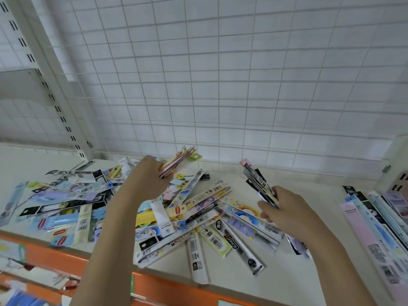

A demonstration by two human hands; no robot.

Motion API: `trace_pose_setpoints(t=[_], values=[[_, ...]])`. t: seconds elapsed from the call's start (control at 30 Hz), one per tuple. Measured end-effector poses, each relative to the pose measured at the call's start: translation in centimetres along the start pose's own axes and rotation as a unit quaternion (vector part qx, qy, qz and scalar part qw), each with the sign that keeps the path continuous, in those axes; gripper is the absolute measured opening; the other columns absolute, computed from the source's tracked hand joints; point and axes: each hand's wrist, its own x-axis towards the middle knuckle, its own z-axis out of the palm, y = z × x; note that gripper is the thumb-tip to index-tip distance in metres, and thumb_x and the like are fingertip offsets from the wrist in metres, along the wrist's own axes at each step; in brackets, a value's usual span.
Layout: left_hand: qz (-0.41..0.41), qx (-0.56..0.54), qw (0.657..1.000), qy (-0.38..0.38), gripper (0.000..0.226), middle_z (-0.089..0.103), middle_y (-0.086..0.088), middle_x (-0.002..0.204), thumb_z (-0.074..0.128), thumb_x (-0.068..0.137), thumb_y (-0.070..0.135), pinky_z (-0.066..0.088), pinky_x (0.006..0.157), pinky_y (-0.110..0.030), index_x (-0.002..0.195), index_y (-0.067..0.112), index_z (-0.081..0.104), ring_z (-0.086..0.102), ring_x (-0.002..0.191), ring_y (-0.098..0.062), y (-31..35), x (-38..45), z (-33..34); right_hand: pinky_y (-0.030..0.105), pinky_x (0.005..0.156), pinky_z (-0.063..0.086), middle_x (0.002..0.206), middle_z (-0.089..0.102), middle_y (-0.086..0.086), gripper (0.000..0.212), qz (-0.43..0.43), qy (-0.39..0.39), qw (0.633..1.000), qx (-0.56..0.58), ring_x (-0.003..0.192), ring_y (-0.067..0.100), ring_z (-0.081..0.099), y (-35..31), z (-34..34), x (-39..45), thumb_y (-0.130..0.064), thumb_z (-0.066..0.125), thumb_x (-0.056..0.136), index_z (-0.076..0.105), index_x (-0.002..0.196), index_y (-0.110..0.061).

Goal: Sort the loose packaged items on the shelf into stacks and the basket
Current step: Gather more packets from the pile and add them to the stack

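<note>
Both hands raised over the shelf, each holding a bundle of packets.

I record the left hand (pixel 150 180) above the loose pile (pixel 176 213), its grip clenched round a fan of pink and yellow packets (pixel 180 160) that point toward the wire grid back panel (pixel 220 74). The right hand (pixel 284 208) grips a bundle of dark and pink packets (pixel 258 182), held apart from the left bundle. The pile lies scattered across the middle and left of the white shelf (pixel 287 272), some packets overlapping. A neater stack (pixel 375 228) lies at the right end. An orange edge strip (pixel 154 288) runs along the shelf front. I see no basket.
</note>
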Motion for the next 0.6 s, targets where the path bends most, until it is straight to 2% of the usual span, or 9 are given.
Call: trace_pose_setpoints(t=[0.1,0.17,0.23,0.3,0.43,0.53,0.6], values=[[-0.001,-0.007,1.000,-0.011,0.028,0.056,-0.004,0.064,0.043,0.096,0.026,0.034,0.047,-0.024,0.072,0.013,0.051,0.045,0.052,-0.014,0.3,1.0,-0.4,0.036,0.079,0.054,0.077,0.072,-0.005,0.014,-0.015,-0.007,1.000,0.010,0.079,0.021,0.069,-0.6,0.0,0.1,-0.030,0.052,0.092,0.049,0.093,-0.016],[-0.017,-0.051,0.998,-0.025,0.026,0.067,-0.007,0.079,0.039,0.097,0.026,0.040,0.052,-0.025,0.087,0.010,0.056,0.052,0.056,-0.011,0.4,1.8,-0.3,0.031,0.072,0.054,0.077,0.072,-0.003,0.014,-0.017,-0.009,1.000,0.025,0.073,0.019,0.070,-1.2,-0.1,0.1,-0.030,0.051,0.093,0.047,0.095,-0.016],[-0.029,-0.086,0.995,-0.029,0.025,0.070,-0.011,0.084,0.040,0.095,0.024,0.042,0.055,-0.026,0.092,0.005,0.056,0.056,0.059,-0.016,0.7,2.7,0.2,0.027,0.062,0.052,0.078,0.071,0.001,0.016,-0.010,-0.016,0.999,0.026,0.064,0.016,0.068,-1.7,0.0,0.3,-0.031,0.051,0.093,0.047,0.097,-0.016],[-0.034,-0.102,0.994,-0.034,0.023,0.067,-0.014,0.078,0.046,0.092,0.025,0.042,0.053,-0.026,0.087,0.004,0.054,0.060,0.061,-0.022,0.9,3.5,1.0,0.029,0.061,0.049,0.080,0.068,0.006,0.020,-0.001,-0.008,1.000,-0.002,0.066,0.019,0.065,-1.9,0.3,0.6,-0.032,0.052,0.093,0.046,0.097,-0.013],[-0.045,-0.079,0.993,-0.076,0.027,0.052,-0.006,0.063,0.061,0.082,0.028,0.038,0.050,-0.024,0.072,0.008,0.047,0.058,0.064,-0.026,1.3,4.8,2.9,0.031,0.062,0.041,0.078,0.058,0.006,0.022,0.027,0.018,0.999,-0.041,0.074,0.026,0.057,-1.8,1.1,0.9,-0.030,0.058,0.089,0.047,0.095,-0.011],[-0.040,-0.030,0.992,-0.114,0.038,0.041,-0.002,0.058,0.065,0.080,0.032,0.031,0.045,-0.024,0.064,0.011,0.039,0.043,0.052,-0.016,1.8,5.3,4.2,0.033,0.066,0.045,0.082,0.062,0.008,0.026,0.054,0.022,0.998,-0.036,0.075,0.026,0.060,-1.8,1.7,1.2,-0.030,0.065,0.082,0.053,0.094,-0.011],[-0.044,-0.009,0.988,-0.146,0.039,0.040,-0.001,0.056,0.065,0.080,0.032,0.030,0.043,-0.023,0.061,0.010,0.039,0.039,0.048,-0.013,2.1,5.3,5.0,0.035,0.070,0.051,0.078,0.065,0.007,0.023,0.071,0.037,0.996,-0.044,0.073,0.027,0.064,-1.6,1.7,1.6,-0.031,0.064,0.080,0.055,0.089,-0.012]])
